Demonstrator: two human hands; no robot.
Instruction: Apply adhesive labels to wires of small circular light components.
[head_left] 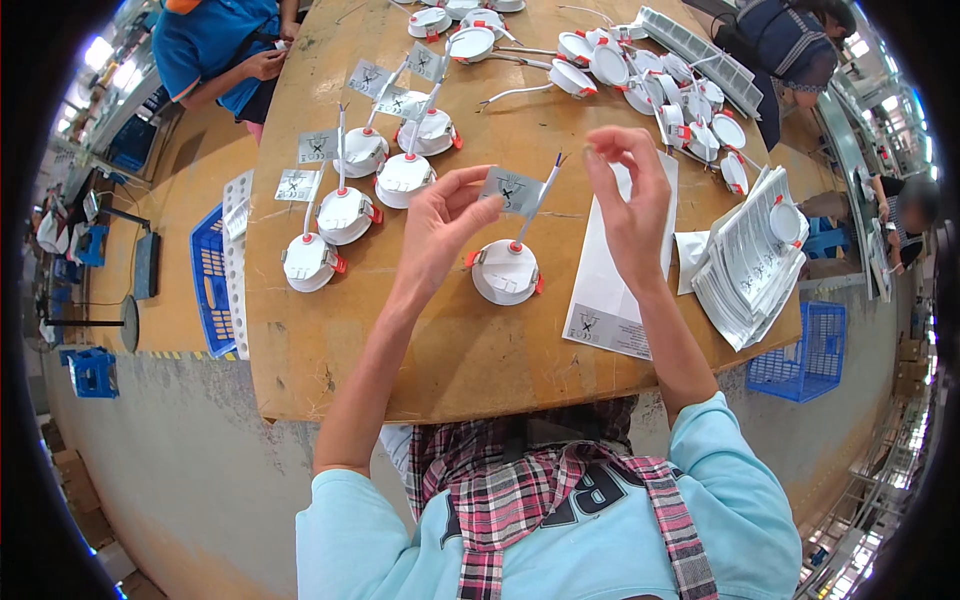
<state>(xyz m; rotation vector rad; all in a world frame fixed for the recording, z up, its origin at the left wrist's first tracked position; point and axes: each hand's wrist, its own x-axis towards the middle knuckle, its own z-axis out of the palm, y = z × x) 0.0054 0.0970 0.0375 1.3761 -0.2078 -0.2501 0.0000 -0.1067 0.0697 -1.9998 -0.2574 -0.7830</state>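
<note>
A round white downlight (pixel 506 272) with red spring clips lies face down on the wooden table (pixel 470 350) in front of me. Its white cable (pixel 535 205) rises from it with a grey label (pixel 512 190) stuck around it. My left hand (pixel 440 225) pinches that label between thumb and fingers. My right hand (pixel 628 195) hovers just right of the cable tip, fingers bent and apart, holding nothing that I can see. Under my right hand lies a white backing sheet (pixel 605 290) with grey labels at its near end.
Several labelled downlights (pixel 345 215) stand in a row at the left. Unlabelled ones (pixel 640 75) crowd the far right. A stack of white sheets (pixel 750 260) lies at the right edge. Blue crates (pixel 805 350) flank the table. Another person (pixel 220 45) sits far left.
</note>
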